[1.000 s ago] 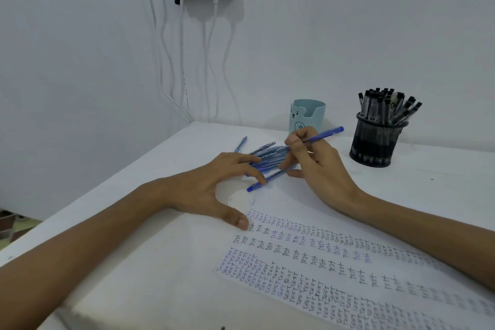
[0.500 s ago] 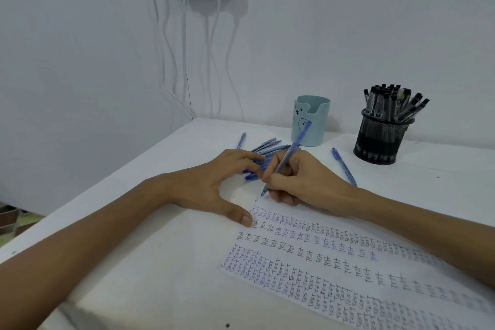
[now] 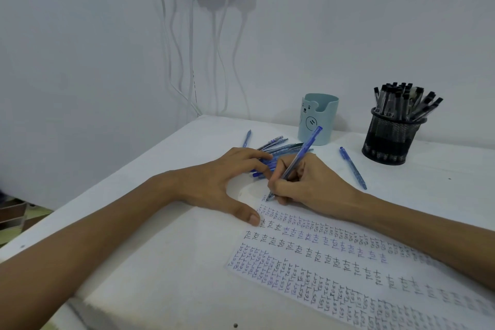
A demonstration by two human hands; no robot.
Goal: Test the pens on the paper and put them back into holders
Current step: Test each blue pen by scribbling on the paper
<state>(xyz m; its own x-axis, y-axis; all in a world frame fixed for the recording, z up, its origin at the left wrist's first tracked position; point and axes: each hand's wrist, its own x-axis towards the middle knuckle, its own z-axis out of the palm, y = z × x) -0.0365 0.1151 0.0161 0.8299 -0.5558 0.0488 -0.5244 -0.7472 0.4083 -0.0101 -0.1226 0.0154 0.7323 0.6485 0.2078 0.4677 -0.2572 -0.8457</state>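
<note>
My right hand grips a blue pen with its tip down on the top left corner of the paper, which is covered in rows of handwritten test words. My left hand lies flat beside it, thumb on the paper's left edge and fingers over a pile of blue pens. One blue pen lies alone to the right of my right hand. A light blue bear holder stands behind the pile. A black mesh holder full of black pens stands at the back right.
The white table ends at a left edge running diagonally, with floor beyond. Another single blue pen lies at the back left. White cables hang down the wall from a socket above the table's far corner.
My right hand dropped one blue pen to the right, took another from the pile and brought its tip down onto the paper's top corner. My left hand stayed put.
</note>
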